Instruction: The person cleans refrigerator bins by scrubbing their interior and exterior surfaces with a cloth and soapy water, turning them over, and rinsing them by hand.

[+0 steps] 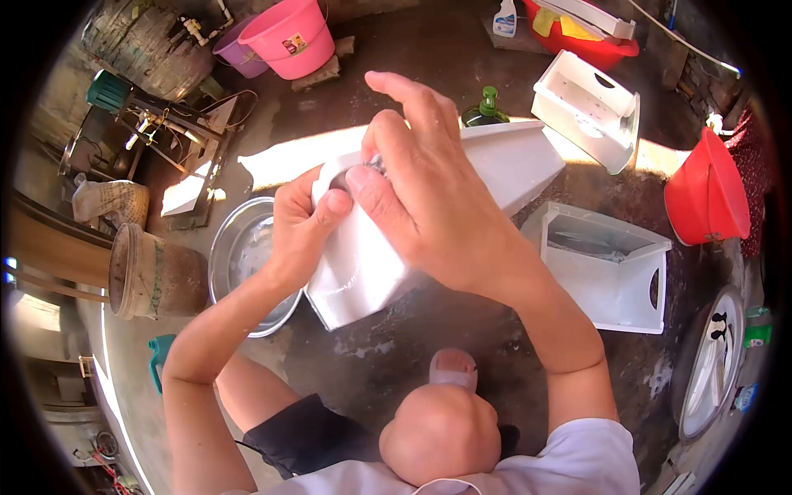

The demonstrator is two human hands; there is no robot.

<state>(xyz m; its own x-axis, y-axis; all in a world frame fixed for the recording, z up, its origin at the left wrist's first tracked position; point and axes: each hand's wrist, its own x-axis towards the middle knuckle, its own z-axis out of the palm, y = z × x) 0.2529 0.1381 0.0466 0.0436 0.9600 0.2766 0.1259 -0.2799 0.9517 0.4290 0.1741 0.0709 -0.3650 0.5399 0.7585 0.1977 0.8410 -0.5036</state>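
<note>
A white plastic drawer [359, 272] is held tilted in front of me, above the wet floor. My left hand [307, 216] grips it near a rounded cut-out in its end, thumb on the outer face. My right hand [433, 177] reaches over the same edge with thumb and finger pinched and the index finger raised. Between those fingers shows a little of a silvery scouring pad [377, 163], mostly hidden. Below my left hand, a round metal basin [221, 272] stands partly behind the drawer.
Two more white drawers, one upper right [569, 111] and one nearer [606, 285], lie right. A green pump bottle [487, 109] stands behind the held drawer. Around are a pink bucket [289, 41], a red bucket [709, 194], a dirty bucket [161, 272] and a spray bottle [505, 21].
</note>
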